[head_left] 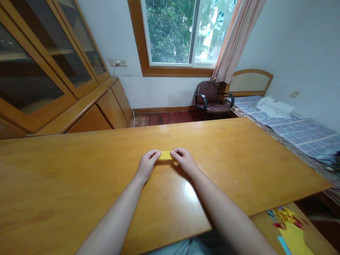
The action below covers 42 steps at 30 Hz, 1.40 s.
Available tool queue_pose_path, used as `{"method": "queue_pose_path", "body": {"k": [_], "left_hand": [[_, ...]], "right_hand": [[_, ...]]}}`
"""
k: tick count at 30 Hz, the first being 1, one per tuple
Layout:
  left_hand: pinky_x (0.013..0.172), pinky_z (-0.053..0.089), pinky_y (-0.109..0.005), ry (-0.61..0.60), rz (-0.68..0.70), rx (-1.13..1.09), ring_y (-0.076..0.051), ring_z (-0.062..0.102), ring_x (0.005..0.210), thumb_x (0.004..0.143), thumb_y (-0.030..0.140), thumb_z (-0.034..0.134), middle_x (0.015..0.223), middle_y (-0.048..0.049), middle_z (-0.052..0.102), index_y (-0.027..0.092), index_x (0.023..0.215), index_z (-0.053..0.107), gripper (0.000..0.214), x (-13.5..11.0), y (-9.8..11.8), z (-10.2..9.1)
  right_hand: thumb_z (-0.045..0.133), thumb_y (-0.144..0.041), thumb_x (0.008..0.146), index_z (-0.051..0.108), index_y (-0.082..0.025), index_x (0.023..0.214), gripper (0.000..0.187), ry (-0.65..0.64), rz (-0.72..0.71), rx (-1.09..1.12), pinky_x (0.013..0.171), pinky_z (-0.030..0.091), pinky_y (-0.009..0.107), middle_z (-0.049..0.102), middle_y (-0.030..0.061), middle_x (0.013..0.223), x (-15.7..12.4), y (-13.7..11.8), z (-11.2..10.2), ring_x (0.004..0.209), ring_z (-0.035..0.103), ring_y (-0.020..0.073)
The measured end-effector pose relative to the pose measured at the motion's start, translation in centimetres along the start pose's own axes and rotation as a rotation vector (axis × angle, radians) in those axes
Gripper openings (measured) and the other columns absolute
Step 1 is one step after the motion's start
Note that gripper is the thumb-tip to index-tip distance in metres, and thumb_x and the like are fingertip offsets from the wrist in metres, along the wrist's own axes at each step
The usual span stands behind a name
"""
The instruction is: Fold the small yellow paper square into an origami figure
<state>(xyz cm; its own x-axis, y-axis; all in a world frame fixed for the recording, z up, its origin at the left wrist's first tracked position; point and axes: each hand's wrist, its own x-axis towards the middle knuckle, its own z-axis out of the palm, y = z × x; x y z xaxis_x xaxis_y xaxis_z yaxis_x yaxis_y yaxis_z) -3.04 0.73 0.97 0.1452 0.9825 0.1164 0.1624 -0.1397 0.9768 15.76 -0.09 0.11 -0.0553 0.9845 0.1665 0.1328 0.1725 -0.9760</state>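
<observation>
A small yellow strip of paper [165, 155] is stretched between my two hands, just over the wooden table [79, 184]. My left hand [148, 163] pinches its left end between thumb and fingers. At the opposite end, my right hand [185, 161] grips the paper in the same way. The strip looks flat and level, its long side running left to right. Both of its ends are hidden under my fingertips.
Yellow paper [294, 239] and colourful scraps [285, 216] lie on a lower surface at the bottom right. Beyond the table are a brown armchair [209, 95], a bed [300, 127] and a glass-fronted cabinet [66, 102]. A white cord [127, 95] hangs from the wall socket.
</observation>
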Motion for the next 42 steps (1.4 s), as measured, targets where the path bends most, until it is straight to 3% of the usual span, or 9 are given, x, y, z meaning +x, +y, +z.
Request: {"method": "queue_pose_path", "body": {"k": [25, 31, 36, 42], "left_hand": [[0.069, 0.040, -0.024, 0.073, -0.026, -0.060, -0.016, 0.053, 0.072, 0.079, 0.042, 0.062, 0.071, 0.0009, 0.060, 0.017, 0.072, 0.064, 0.026, 0.16, -0.50, 0.11], [0.069, 0.043, -0.024, 0.098, -0.042, -0.075, -0.016, 0.054, 0.073, 0.079, 0.045, 0.061, 0.072, 0.0007, 0.061, 0.017, 0.073, 0.064, 0.029, 0.25, -0.23, 0.23], [0.070, 0.047, -0.025, 0.088, -0.080, -0.144, -0.016, 0.058, 0.073, 0.075, 0.048, 0.066, 0.077, 0.0000, 0.064, 0.017, 0.081, 0.063, 0.032, 0.15, 0.21, 0.39], [0.068, 0.043, -0.024, 0.031, -0.056, -0.033, -0.015, 0.056, 0.069, 0.075, 0.045, 0.067, 0.069, 0.0008, 0.062, 0.017, 0.072, 0.062, 0.029, 0.16, -0.33, 0.15]], "right_hand": [[0.060, -0.040, 0.082, 0.062, -0.017, 0.069, 0.027, 0.045, 0.028, 0.077, 0.064, 0.040, 0.024, 0.058, -0.0006, 0.065, 0.06, 0.00, -0.15, 0.064, 0.052, 0.0134], [0.062, -0.041, 0.081, 0.066, -0.016, 0.074, 0.026, -0.008, 0.030, 0.061, 0.066, 0.042, 0.025, 0.063, 0.0010, 0.070, 0.07, 0.33, 0.02, 0.067, 0.055, 0.0139], [0.064, -0.041, 0.079, 0.066, -0.016, 0.073, 0.025, 0.014, 0.034, 0.060, 0.065, 0.042, 0.025, 0.064, 0.0013, 0.070, 0.04, 0.33, 0.12, 0.066, 0.056, 0.0141], [0.063, -0.043, 0.078, 0.065, -0.016, 0.073, 0.028, 0.040, 0.057, 0.091, 0.063, 0.042, 0.025, 0.062, 0.0007, 0.068, 0.04, -0.19, 0.00, 0.064, 0.054, 0.0136]]}}
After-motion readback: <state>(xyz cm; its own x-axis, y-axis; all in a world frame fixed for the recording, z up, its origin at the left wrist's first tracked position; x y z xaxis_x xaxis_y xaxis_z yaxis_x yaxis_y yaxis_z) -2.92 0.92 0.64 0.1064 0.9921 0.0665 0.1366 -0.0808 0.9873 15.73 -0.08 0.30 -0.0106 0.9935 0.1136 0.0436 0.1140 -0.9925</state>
